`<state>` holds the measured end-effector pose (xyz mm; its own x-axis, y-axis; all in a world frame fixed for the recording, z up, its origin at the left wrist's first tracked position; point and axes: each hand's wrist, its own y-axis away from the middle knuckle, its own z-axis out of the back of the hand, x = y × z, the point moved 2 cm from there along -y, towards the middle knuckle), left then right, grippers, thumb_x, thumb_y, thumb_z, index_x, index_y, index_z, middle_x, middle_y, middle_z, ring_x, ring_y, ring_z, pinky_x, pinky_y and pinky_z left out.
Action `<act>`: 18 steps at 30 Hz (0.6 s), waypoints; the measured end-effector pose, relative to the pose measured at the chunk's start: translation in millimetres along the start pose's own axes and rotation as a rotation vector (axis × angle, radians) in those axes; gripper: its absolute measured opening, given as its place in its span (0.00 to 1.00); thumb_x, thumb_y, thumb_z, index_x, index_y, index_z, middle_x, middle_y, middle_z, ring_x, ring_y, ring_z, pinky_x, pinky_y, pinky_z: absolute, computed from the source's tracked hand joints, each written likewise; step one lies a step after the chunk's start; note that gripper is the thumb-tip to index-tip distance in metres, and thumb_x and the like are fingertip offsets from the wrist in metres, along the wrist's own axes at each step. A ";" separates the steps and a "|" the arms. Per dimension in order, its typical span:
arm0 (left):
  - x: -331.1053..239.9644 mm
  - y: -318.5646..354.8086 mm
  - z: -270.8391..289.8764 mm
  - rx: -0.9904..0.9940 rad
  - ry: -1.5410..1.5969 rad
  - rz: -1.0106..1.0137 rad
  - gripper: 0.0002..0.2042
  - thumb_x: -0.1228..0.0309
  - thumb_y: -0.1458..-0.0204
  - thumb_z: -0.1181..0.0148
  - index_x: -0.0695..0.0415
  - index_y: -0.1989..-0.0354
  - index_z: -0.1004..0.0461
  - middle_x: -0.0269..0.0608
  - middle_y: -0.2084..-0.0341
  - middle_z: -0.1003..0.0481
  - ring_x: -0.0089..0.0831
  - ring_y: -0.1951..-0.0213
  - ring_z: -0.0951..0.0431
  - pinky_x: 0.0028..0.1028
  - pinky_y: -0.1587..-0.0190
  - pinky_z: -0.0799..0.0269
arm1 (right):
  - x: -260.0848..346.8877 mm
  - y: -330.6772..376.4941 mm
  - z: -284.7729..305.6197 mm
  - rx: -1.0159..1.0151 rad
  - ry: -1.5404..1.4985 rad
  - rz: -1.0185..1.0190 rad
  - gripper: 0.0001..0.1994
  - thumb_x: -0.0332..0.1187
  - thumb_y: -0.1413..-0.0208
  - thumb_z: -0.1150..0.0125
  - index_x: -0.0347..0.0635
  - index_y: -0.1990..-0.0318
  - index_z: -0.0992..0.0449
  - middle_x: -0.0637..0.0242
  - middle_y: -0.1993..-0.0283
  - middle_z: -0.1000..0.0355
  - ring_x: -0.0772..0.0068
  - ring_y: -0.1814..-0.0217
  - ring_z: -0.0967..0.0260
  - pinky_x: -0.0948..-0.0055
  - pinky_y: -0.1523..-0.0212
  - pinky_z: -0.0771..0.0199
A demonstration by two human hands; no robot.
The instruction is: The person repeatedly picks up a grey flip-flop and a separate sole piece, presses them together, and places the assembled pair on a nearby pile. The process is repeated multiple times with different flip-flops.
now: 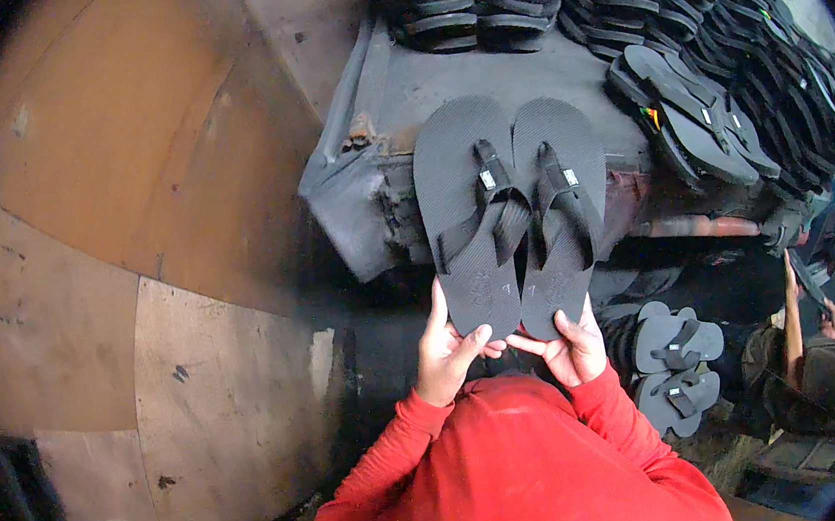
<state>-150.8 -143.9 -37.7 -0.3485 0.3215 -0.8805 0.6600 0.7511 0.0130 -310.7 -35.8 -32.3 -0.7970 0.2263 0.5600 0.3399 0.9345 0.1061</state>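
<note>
Two black flip-flops lie side by side in front of me, soles down and toes pointing away. Thumb on top and fingers beneath, my left hand (452, 353) grips the heel of the left flip-flop (451, 172). In the same way my right hand (574, 348) pinches the heel of the right flip-flop (553, 127). Both have dark fabric straps with a small white tag. Their toe ends overlap the table's near edge in view. My fingers under the heels are partly hidden.
Stacks of black flip-flops (443, 27) stand along the far side of the grey-covered table (371, 94), with a looser heap (695, 118) at the right. More grey flip-flops (682, 346) are piled lower right. Beyond them a person in a cap (830, 371) holds a flip-flop. Wooden panels (198, 382) fill the left.
</note>
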 end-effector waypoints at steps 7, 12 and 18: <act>-29.7 8.5 0.3 -0.329 -0.806 -0.428 0.34 0.68 0.43 0.37 0.68 0.31 0.44 0.49 0.49 0.28 0.33 0.54 0.27 0.28 0.52 0.31 | 1.2 2.1 0.0 0.013 0.027 0.014 0.29 0.24 0.35 0.51 0.58 0.31 0.52 0.52 0.35 0.39 0.40 0.41 0.30 0.32 0.43 0.28; -51.6 -16.9 -54.5 -0.125 -1.277 -0.731 0.35 0.61 0.48 0.32 0.67 0.36 0.37 0.56 0.46 0.32 0.51 0.48 0.32 0.42 0.44 0.36 | -4.5 1.7 -1.6 -0.040 0.060 0.025 0.30 0.26 0.36 0.45 0.61 0.32 0.50 0.59 0.33 0.41 0.49 0.36 0.34 0.38 0.46 0.23; -46.0 -96.3 -78.9 -0.422 -1.644 -0.737 0.22 0.62 0.50 0.34 0.64 0.51 0.28 0.52 0.58 0.27 0.49 0.55 0.30 0.46 0.51 0.35 | -23.6 -8.3 -10.2 -0.022 0.026 0.062 0.34 0.25 0.38 0.42 0.59 0.31 0.54 0.61 0.33 0.46 0.52 0.32 0.41 0.38 0.45 0.23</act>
<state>-250.8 -185.5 38.9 0.6364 -0.7201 -0.2764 0.4139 0.6212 -0.6655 -289.6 -51.6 -38.0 -0.7611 0.2756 0.5872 0.3992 0.9125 0.0891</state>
